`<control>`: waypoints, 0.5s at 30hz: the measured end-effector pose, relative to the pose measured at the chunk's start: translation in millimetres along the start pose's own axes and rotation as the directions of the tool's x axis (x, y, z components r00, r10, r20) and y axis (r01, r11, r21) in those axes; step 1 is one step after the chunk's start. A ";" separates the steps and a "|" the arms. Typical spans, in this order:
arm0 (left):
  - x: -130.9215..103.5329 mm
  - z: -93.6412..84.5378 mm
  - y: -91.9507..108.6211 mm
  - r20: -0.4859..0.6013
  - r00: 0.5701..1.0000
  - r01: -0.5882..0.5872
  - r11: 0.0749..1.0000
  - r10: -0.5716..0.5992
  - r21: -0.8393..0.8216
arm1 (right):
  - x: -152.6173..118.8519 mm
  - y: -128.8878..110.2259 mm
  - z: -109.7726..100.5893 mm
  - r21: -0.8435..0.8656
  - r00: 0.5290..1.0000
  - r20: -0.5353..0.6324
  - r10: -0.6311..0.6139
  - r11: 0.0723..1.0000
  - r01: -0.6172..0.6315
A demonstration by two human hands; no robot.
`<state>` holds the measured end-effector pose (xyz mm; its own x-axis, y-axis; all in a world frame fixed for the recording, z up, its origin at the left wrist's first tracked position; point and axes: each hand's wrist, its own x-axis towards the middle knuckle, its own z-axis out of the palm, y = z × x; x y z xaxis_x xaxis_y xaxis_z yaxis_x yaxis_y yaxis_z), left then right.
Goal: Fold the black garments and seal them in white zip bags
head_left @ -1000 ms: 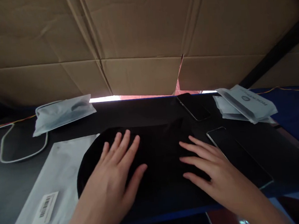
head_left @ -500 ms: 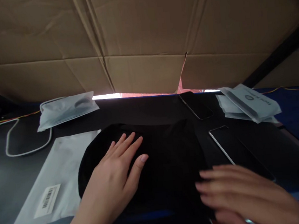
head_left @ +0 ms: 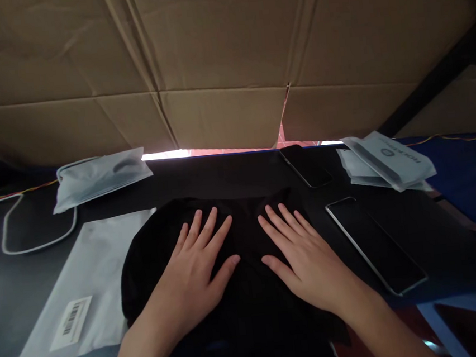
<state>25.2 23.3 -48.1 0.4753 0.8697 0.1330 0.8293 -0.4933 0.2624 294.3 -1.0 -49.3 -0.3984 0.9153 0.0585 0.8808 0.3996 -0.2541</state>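
Observation:
A piece of black cloth point(head_left: 252, 289) lies spread on the dark table and reaches down over its front edge; its exact kind I cannot make out. Flat on its left half rests my left hand point(head_left: 199, 261), fingers spread. My right hand point(head_left: 297, 248) lies palm down on the right half, its fingers also stretched out. Neither hand grips anything. Left of the cloth, partly under it, is a white plastic pouch point(head_left: 99, 270) bearing a barcode label point(head_left: 72, 322). A smartphone point(head_left: 374, 244) with a pale edge lies right of my right hand.
A second phone point(head_left: 305, 165) lies toward the back. At the back right are several white printed packets point(head_left: 392, 161). A filled pouch point(head_left: 102, 177) and a white cable point(head_left: 43, 249) sit at the left. Cardboard point(head_left: 217, 51) stands behind the black tabletop point(head_left: 221, 174).
My right hand has come in from the lower right and now lies flat on the cloth, uncovering the nearer phone. My left hand stays on the cloth, almost unmoved.

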 end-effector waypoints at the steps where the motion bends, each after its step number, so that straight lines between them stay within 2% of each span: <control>1: -2.4 6.2 -1.2 -0.041 0.999 -0.021 0.999 0.023 0.046 | -0.1 -0.5 0.2 -0.001 1.000 0.001 0.002 1.000 -0.002; 3: -6.5 14.8 -1.5 -0.099 0.994 -0.034 0.993 0.045 0.115 | 0.7 -1.5 0.8 -0.003 1.000 0.008 0.009 1.000 -0.009; 6: -9.5 16.8 0.6 -0.096 0.994 -0.030 0.988 0.045 0.152 | 2.3 -0.8 -1.2 0.009 0.998 0.047 0.041 0.999 -0.041; 11: 0.3 -3.2 12.0 -0.046 0.998 -0.035 0.986 0.043 0.165 | 10.7 4.5 -19.4 0.058 0.988 0.146 0.041 0.997 -0.050; 15: 24.1 -12.4 27.7 -0.005 1.000 -0.026 0.991 0.027 0.129 | 22.5 2.4 -20.8 -0.026 0.999 0.041 0.012 1.000 -0.011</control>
<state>56.0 30.8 -25.7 0.4957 0.8563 0.1452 0.8478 -0.5133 0.1330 292.8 21.5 -28.6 -0.3983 0.9171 0.0159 0.8914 0.3911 -0.2292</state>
